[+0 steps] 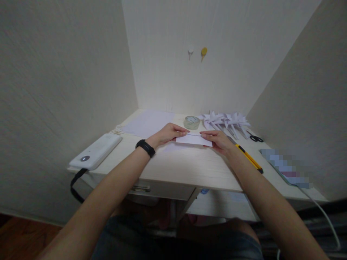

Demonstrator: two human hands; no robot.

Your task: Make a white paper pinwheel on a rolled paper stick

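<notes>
Between two pale walls the table [173,169] is carrying everything, from the loose white sheets [148,122] at its back left down to the smallest tools. A white power bank [96,151] is lying at the left edge, a heap of folded paper shapes [226,122] is resting at the back right beside a roll of clear tape [191,122], and a yellow utility knife [249,157] and black scissors [256,138] are lying to the right. At the middle, the folded paper [193,139] is lying flat on the table while the left hand [169,133] is pressing its left end, fingers closed down on it, and the right hand [218,140] is pinching its right end. A crease seems to be getting pressed; the next move would likely call for firm, even pressure along the fold with the edges kept aligned.
</notes>
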